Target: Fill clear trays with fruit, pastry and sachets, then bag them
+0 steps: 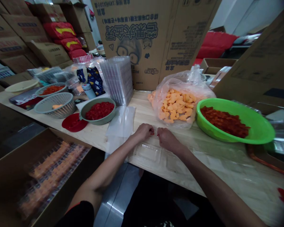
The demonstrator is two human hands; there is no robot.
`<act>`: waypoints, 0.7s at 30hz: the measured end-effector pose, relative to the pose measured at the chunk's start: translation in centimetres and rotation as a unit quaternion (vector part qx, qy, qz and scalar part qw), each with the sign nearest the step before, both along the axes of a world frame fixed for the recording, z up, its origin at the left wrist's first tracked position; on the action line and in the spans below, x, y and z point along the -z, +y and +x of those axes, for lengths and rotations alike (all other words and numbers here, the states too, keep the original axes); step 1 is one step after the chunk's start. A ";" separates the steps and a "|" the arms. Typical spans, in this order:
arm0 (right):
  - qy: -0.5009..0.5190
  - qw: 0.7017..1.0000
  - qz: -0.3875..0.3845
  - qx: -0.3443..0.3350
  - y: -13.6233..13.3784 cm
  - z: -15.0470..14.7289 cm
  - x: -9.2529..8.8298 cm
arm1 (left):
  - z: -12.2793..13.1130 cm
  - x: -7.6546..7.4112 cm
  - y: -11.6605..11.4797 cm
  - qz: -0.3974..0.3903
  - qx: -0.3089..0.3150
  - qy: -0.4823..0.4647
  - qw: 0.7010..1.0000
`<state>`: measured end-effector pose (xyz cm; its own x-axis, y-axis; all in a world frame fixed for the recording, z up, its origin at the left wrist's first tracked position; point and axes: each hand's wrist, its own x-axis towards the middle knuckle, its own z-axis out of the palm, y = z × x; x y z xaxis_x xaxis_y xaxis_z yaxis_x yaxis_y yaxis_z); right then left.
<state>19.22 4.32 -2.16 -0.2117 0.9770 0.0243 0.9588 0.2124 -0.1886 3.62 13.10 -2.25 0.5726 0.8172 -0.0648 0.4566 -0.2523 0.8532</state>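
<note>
- Nearest, lower left: we see an open cardboard box [9, 179] holding rows of orange packs [53, 179], blurred.
- At the table edge, just below the hands: a clear tray [148, 152] lies flat; we can't make out anything in it.
- Left hand [144, 131]: fingers curled closed on a small red bit [152, 133].
- Right hand [167, 138]: also closed, pinching another red bit [158, 134]; the hands are near each other, apart, over the table [142, 110].
- Left of the hands: plastic sheets [120, 123], then a red lid [74, 123] beside a gray-green bowl [98, 122] of red pieces.
- Right: a green basin [260, 126] with darker red pieces.
- Just beyond the hands: an open clear bag of orange pieces [177, 105].
- Further back, left of the bag: we note upright stacked clear trays [118, 78].
- Behind: a big printed carton [144, 37].
- Farthest left: cartons and red packages [61, 31] piled up.
</note>
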 end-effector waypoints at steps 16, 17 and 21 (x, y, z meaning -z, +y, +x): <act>0.066 0.995 -0.024 0.068 0.3 3.8 -1.4 | -1.7 0.0 2.2 -0.135 -0.141 -0.105 0.975; 0.040 0.997 -0.034 0.054 0.0 3.4 -1.3 | -1.9 0.0 2.3 -0.141 -0.155 -0.108 0.972; -0.030 0.998 -0.044 0.042 -1.0 1.1 -0.8 | -2.9 0.0 2.5 -0.147 -0.178 -0.097 0.968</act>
<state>20.29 3.34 -1.35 -0.1275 0.9891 -0.0736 0.9828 0.1159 -0.1438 0.69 15.62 -2.29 0.2828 0.9278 -0.2431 0.2934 0.1577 0.9429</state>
